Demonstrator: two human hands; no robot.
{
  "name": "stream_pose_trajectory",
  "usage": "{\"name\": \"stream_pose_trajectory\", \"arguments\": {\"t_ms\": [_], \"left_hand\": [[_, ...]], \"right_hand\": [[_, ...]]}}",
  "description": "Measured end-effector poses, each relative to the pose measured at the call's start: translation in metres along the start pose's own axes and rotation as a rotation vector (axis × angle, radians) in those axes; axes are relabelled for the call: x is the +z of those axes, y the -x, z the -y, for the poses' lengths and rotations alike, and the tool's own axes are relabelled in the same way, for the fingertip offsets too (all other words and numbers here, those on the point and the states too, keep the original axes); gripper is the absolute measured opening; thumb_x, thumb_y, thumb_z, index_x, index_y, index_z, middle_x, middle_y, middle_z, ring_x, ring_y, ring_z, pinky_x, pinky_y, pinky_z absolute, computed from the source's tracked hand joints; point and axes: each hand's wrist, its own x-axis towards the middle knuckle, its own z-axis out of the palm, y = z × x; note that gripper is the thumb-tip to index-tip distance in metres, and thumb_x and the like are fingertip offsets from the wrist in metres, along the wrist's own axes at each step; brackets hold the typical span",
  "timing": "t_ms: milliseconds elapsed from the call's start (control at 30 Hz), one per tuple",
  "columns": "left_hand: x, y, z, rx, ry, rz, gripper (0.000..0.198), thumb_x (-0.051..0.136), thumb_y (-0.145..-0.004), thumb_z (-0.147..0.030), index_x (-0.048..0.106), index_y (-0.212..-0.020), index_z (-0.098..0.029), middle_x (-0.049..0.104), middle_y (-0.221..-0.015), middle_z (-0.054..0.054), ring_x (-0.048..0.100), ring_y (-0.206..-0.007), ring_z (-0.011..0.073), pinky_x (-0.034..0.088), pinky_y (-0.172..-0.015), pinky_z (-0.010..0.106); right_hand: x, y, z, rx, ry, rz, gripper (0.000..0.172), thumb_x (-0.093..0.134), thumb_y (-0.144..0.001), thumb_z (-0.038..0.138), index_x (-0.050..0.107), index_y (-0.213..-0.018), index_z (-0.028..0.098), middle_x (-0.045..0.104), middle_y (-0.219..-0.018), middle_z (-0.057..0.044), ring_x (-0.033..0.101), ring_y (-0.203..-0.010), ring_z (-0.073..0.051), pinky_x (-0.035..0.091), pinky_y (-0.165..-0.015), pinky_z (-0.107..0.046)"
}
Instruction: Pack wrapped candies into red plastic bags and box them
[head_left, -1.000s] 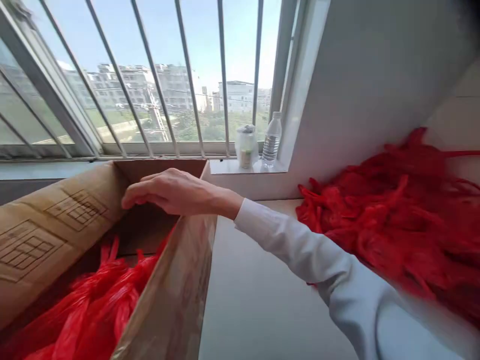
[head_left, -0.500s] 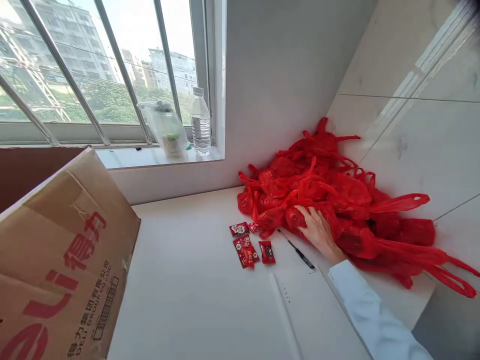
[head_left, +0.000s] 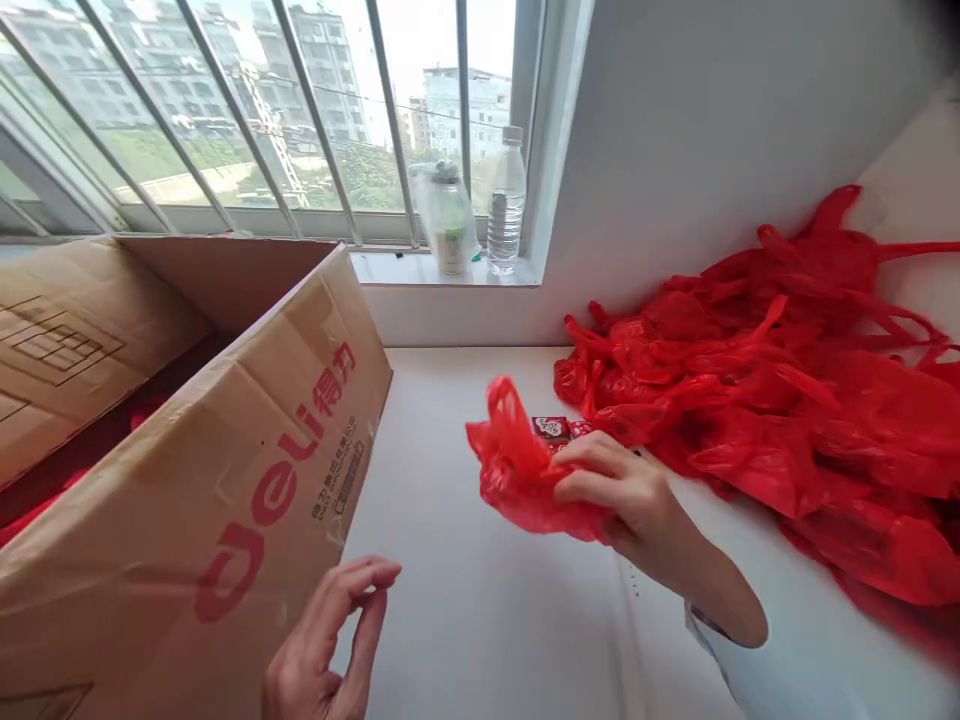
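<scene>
My right hand (head_left: 626,495) is closed on a red plastic bag (head_left: 517,460) and holds it above the white table, with one handle loop sticking up. What is inside the bag cannot be made out. My left hand (head_left: 330,640) is at the bottom, beside the cardboard box (head_left: 292,440). Its fingers are curved, with a small gap between thumb and forefinger and nothing between them. Partly covered by the held bag and my right hand, small red packets (head_left: 551,428) lie on the table.
A large pile of red plastic bags (head_left: 750,390) lies along the wall at right. The open box at left has red items (head_left: 45,510) inside. On the sill of the barred window stand a water bottle (head_left: 507,215) and a bagged cup (head_left: 450,225).
My right hand has left the pile and moved left with a red plastic bag in it. My left hand has come into view. The view has turned left, showing more of the box.
</scene>
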Motion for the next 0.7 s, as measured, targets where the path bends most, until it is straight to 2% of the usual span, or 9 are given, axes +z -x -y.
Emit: {"name": "stream_pose_trajectory", "arguments": {"t_ms": [100, 167, 200, 300, 433, 500, 567, 633, 700], "left_hand": [[-0.006, -0.002, 0.005, 0.028, -0.051, -0.054, 0.012, 0.049, -0.094, -0.023, 0.061, -0.098, -0.022, 0.063, -0.100, 0.004, 0.065, -0.093, 0.0157, 0.056, -0.070, 0.020], [-0.005, 0.000, 0.008, 0.062, -0.069, 0.001, 0.014, 0.048, -0.095, -0.018, 0.060, -0.100, -0.022, 0.063, -0.101, 0.004, 0.063, -0.098, 0.0159, 0.055, -0.079, 0.024], [-0.004, 0.001, 0.008, 0.086, -0.073, 0.053, 0.016, 0.048, -0.094, -0.016, 0.060, -0.102, -0.022, 0.063, -0.103, 0.004, 0.062, -0.099, 0.0159, 0.054, -0.083, 0.027], [0.002, -0.001, 0.003, 0.204, -0.060, 0.250, 0.024, 0.050, -0.094, -0.016, 0.059, -0.115, -0.024, 0.062, -0.113, 0.005, 0.058, -0.108, 0.0174, 0.052, -0.094, 0.031], [0.024, -0.013, -0.010, 0.333, -0.063, 0.408, 0.028, 0.050, -0.094, -0.017, 0.060, -0.119, -0.022, 0.062, -0.122, 0.008, 0.047, -0.119, 0.0245, 0.049, -0.099, 0.042], [0.039, -0.021, -0.013, 0.355, -0.068, 0.439, 0.024, 0.050, -0.094, -0.017, 0.063, -0.114, -0.020, 0.066, -0.114, 0.010, 0.049, -0.114, 0.0262, 0.050, -0.094, 0.045], [0.049, -0.028, -0.012, 0.353, -0.060, 0.450, 0.017, 0.051, -0.092, -0.016, 0.068, -0.096, -0.019, 0.069, -0.095, 0.007, 0.055, -0.099, 0.0244, 0.051, -0.086, 0.042], [0.049, -0.031, -0.006, 0.313, -0.042, 0.417, 0.018, 0.055, -0.091, -0.017, 0.067, -0.078, -0.020, 0.066, -0.077, 0.003, 0.056, -0.082, 0.0205, 0.048, -0.078, 0.038], [0.039, -0.029, 0.004, 0.221, -0.010, 0.326, 0.018, 0.057, -0.090, -0.020, 0.066, -0.075, -0.021, 0.062, -0.072, 0.001, 0.055, -0.073, 0.0169, 0.046, -0.073, 0.033]], "right_hand": [[0.047, 0.013, 0.009, -0.155, -0.064, 0.366, 0.049, 0.041, -0.072, -0.009, 0.063, -0.098, 0.026, 0.062, -0.119, -0.001, 0.051, -0.115, -0.020, 0.049, -0.090, -0.035], [0.061, 0.023, 0.013, -0.149, -0.145, 0.542, 0.043, 0.049, -0.076, -0.003, 0.064, -0.103, 0.028, 0.058, -0.127, 0.000, 0.044, -0.127, -0.022, 0.046, -0.099, -0.038], [0.062, 0.026, 0.015, -0.125, -0.193, 0.584, 0.037, 0.053, -0.080, 0.002, 0.064, -0.104, 0.028, 0.057, -0.129, 0.000, 0.041, -0.130, -0.022, 0.043, -0.103, -0.039], [0.056, 0.028, 0.015, 0.018, -0.297, 0.525, 0.017, 0.057, -0.090, 0.022, 0.063, -0.106, 0.026, 0.059, -0.125, -0.004, 0.047, -0.124, -0.021, 0.044, -0.101, -0.038], [0.066, 0.024, 0.014, 0.233, -0.145, 0.366, 0.022, 0.061, -0.089, 0.034, 0.060, -0.109, 0.023, 0.062, -0.113, -0.008, 0.057, -0.103, -0.024, 0.049, -0.085, -0.040], [0.080, 0.023, 0.014, 0.247, -0.002, 0.350, 0.018, 0.063, -0.087, 0.030, 0.061, -0.103, 0.021, 0.064, -0.102, -0.008, 0.057, -0.095, -0.026, 0.048, -0.078, -0.040], [0.092, 0.021, 0.015, 0.261, 0.065, 0.327, 0.005, 0.058, -0.089, 0.022, 0.062, -0.089, 0.020, 0.064, -0.086, -0.007, 0.056, -0.082, -0.024, 0.046, -0.070, -0.036], [0.094, 0.021, 0.014, 0.293, 0.054, 0.290, 0.014, 0.051, -0.091, 0.017, 0.059, -0.081, 0.020, 0.062, -0.076, -0.004, 0.055, -0.072, -0.019, 0.044, -0.065, -0.031], [0.084, 0.025, 0.010, 0.329, 0.027, 0.233, 0.016, 0.048, -0.093, 0.016, 0.056, -0.080, 0.020, 0.061, -0.076, -0.002, 0.055, -0.070, -0.016, 0.044, -0.065, -0.028]]}}
